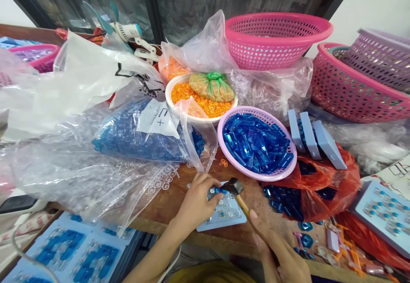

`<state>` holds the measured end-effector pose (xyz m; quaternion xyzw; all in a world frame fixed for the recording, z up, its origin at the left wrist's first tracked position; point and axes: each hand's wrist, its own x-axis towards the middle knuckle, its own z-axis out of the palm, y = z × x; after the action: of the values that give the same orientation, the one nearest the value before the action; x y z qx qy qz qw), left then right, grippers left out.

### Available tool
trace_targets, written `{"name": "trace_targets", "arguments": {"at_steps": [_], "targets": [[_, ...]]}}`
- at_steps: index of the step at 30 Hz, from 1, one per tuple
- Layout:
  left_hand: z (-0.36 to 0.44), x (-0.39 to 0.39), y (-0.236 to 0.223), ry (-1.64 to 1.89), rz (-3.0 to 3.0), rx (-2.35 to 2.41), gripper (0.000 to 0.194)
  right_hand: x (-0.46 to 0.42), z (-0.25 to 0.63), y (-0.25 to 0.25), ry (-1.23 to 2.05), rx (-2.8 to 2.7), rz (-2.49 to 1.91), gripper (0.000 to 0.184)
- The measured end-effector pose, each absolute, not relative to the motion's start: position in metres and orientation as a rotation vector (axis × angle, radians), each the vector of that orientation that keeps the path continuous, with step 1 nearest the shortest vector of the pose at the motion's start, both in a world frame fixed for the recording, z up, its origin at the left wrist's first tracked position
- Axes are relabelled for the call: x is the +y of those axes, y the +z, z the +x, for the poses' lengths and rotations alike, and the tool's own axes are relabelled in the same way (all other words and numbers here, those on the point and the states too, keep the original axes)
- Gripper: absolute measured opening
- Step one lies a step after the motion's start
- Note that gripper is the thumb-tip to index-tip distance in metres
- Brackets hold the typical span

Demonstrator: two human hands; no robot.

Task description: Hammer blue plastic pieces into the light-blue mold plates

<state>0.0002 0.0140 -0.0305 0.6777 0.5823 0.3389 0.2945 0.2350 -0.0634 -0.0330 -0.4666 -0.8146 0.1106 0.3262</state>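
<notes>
The left hand point(195, 201) is clamped on a small blue plastic piece point(215, 193), with its end sticking out past the fingers. The right hand point(282, 257) is wrapped around the wooden handle of a small hammer point(233, 185). The hands are apart, but the hammer head sits right by the blue piece; can't tell if they touch.

Both are over the front edge of the wooden desk point(179, 210), and the right wrist is near or past that edge. Under the left hand, a pale blue card point(226, 216) with small blue pieces set in it lies on the desk. Room is tight: only a narrow strip of wood shows around the card.

Just behind the hands is a lilac basket point(254, 111) heaped with blue pieces. To its left, a see-through plastic bag point(80, 167) spreads over the desk's left side, with loose small rings point(162, 180) beside it. Behind that is a white bowl point(168, 91) of orange rings. A red plastic bag point(323, 201) with blue pieces lies to the right of the hammer, and more pale blue cards point(384, 214) sit near the right edge. Further cards point(77, 249) lie below the desk's front edge, at lower left.
</notes>
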Motion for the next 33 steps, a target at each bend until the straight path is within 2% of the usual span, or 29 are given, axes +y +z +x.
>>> {"name": "trace_targets", "arguments": {"at_steps": [8, 11, 15, 25, 33], "targets": [[-0.017, -0.007, -0.031, 1.076, 1.992, 1.56, 0.014, -0.06, 0.239, -0.042, 0.245, -2.196, -1.272, 0.063], [-0.047, -0.024, -0.036, 1.186, 2.057, 1.891, 0.016, -0.058, 0.239, -0.041, 0.274, -2.158, -1.294, 0.055], [-0.083, -0.033, -0.046, 1.038, 2.151, 2.178, 0.021, -0.058, 0.237, -0.035, 0.298, -2.117, -1.341, 0.043], [-0.074, -0.026, -0.043, 1.063, 1.938, 1.836, 0.024, -0.067, 0.242, -0.031, 0.389, -2.011, -1.423, 0.036], [-0.058, -0.015, -0.04, 0.991, 1.962, 1.808, 0.024, -0.089, 0.273, -0.049, 0.357, -1.926, -1.529, 0.043]]}}
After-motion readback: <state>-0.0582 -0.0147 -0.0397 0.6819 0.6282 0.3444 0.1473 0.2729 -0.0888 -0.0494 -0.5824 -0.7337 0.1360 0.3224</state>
